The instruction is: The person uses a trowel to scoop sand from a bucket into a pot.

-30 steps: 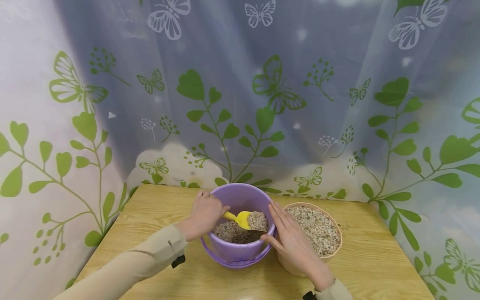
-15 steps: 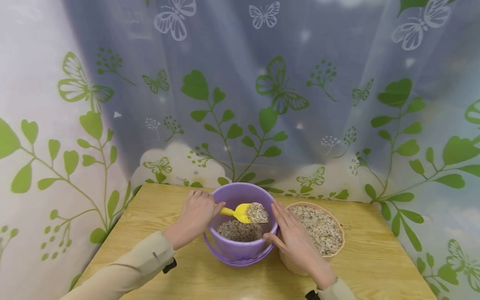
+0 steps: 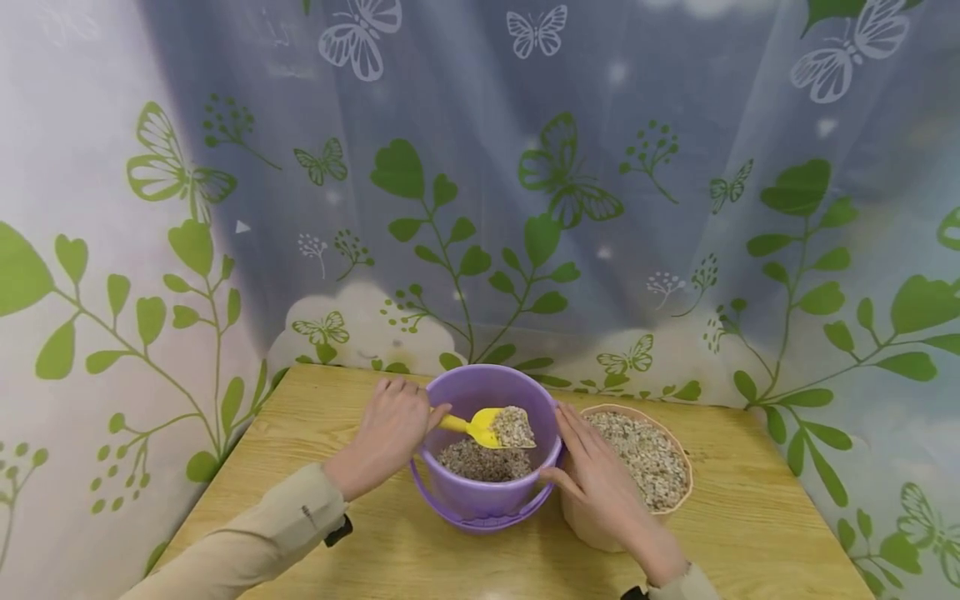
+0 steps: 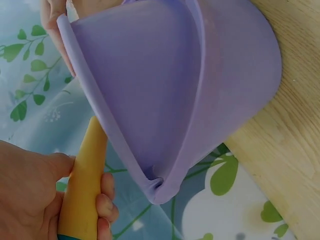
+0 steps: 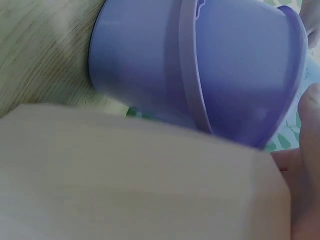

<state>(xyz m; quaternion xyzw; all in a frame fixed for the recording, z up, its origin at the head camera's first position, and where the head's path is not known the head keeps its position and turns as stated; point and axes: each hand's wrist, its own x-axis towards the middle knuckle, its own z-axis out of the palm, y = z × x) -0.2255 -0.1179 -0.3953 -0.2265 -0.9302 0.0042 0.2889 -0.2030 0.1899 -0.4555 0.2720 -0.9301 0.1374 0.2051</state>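
In the head view my left hand (image 3: 390, 429) grips the handle of a yellow toy shovel (image 3: 483, 427). Its blade carries a heap of pale, gravel-like grains (image 3: 513, 427) inside the mouth of a purple bucket (image 3: 483, 500). Darker grains (image 3: 480, 461) lie at the bottom of that bucket, below the blade. My right hand (image 3: 607, 492) rests with straight fingers at the bucket's right rim. The left wrist view shows my fingers curled round the yellow handle (image 4: 82, 185) just outside the rim. My right thumb (image 5: 311, 115) shows at the right wrist view's edge.
A cream container (image 3: 592, 529) full of pale grains stands right of the bucket, partly behind my right hand. The bucket's purple handle (image 3: 487, 527) hangs down in front. Both stand on a wooden table (image 3: 360, 533), with a printed curtain (image 3: 480, 208) behind.
The loaded shovel has risen off the grains in the bucket, and my left hand has shifted slightly left. My right hand stays at the rim. The head view has shifted slightly.
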